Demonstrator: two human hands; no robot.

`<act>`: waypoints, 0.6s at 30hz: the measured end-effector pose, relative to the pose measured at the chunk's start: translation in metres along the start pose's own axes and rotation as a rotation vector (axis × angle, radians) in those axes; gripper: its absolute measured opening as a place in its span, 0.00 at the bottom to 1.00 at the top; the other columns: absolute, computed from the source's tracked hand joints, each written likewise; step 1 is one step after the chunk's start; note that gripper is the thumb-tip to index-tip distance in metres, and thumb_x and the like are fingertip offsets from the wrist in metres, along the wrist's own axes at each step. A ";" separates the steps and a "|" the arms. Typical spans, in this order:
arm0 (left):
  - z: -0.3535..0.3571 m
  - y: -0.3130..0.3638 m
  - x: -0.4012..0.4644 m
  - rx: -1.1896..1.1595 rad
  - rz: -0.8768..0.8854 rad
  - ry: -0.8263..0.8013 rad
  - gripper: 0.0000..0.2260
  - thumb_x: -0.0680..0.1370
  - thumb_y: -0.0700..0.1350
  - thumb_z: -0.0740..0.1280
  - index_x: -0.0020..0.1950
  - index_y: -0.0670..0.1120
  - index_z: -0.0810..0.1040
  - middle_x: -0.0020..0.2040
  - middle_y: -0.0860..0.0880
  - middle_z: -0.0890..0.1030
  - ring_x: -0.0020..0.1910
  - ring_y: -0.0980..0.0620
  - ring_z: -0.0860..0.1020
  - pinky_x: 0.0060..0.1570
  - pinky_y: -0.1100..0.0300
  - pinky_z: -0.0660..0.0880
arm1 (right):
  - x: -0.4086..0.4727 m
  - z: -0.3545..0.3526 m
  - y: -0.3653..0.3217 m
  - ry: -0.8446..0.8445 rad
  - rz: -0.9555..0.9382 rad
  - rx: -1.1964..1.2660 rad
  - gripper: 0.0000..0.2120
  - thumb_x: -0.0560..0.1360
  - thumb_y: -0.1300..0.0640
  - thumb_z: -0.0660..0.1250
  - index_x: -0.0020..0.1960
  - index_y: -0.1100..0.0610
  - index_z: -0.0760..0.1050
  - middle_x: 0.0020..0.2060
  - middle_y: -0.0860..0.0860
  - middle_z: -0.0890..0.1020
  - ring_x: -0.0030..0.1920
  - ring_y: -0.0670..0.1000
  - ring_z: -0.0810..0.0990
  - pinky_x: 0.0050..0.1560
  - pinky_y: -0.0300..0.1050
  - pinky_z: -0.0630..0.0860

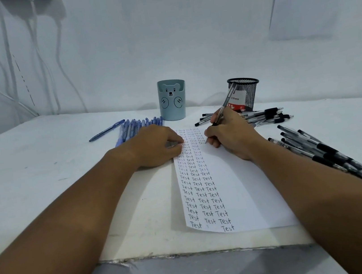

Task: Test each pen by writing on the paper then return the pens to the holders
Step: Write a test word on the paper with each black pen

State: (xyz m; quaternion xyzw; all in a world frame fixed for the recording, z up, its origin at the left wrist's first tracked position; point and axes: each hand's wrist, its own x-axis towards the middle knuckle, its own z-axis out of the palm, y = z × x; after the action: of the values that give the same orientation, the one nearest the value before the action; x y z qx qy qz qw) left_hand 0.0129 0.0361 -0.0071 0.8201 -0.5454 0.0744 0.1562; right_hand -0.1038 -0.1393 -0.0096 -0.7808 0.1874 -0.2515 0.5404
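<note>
A white sheet of paper lies on the table, filled with columns of the word "Test". My right hand grips a black pen with its tip down on the paper near the top. My left hand rests on the paper's left edge with fingers curled, pinning it. A blue bear pen holder stands at the back middle. A black mesh holder stands to its right.
Several blue pens lie left of the bear holder. Black pens lie in a pile beside the mesh holder, and another pile of black pens lies at the right. White cables hang on the wall. The table's front edge is near me.
</note>
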 end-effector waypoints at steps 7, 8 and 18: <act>-0.001 0.002 0.000 0.006 -0.001 -0.009 0.15 0.79 0.51 0.63 0.63 0.50 0.79 0.64 0.53 0.78 0.65 0.54 0.73 0.69 0.51 0.66 | 0.000 -0.002 0.000 -0.034 0.004 0.156 0.14 0.74 0.74 0.67 0.47 0.59 0.65 0.32 0.62 0.77 0.34 0.58 0.75 0.33 0.49 0.74; -0.002 0.002 0.000 0.007 0.000 -0.008 0.15 0.79 0.51 0.63 0.63 0.50 0.79 0.64 0.53 0.78 0.65 0.54 0.73 0.69 0.51 0.66 | 0.000 -0.001 0.000 -0.044 0.000 0.156 0.14 0.74 0.74 0.67 0.48 0.59 0.65 0.32 0.62 0.77 0.34 0.58 0.75 0.34 0.49 0.74; -0.003 0.003 -0.001 0.016 -0.003 -0.013 0.15 0.79 0.51 0.63 0.64 0.50 0.79 0.64 0.53 0.78 0.64 0.53 0.74 0.68 0.52 0.66 | 0.001 0.002 0.003 -0.032 -0.028 0.017 0.13 0.74 0.70 0.69 0.47 0.57 0.66 0.33 0.60 0.81 0.33 0.56 0.77 0.37 0.49 0.75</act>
State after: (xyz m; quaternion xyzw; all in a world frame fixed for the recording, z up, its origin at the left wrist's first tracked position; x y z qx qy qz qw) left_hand 0.0094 0.0370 -0.0043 0.8226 -0.5446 0.0733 0.1464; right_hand -0.1017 -0.1399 -0.0124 -0.7828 0.1656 -0.2480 0.5461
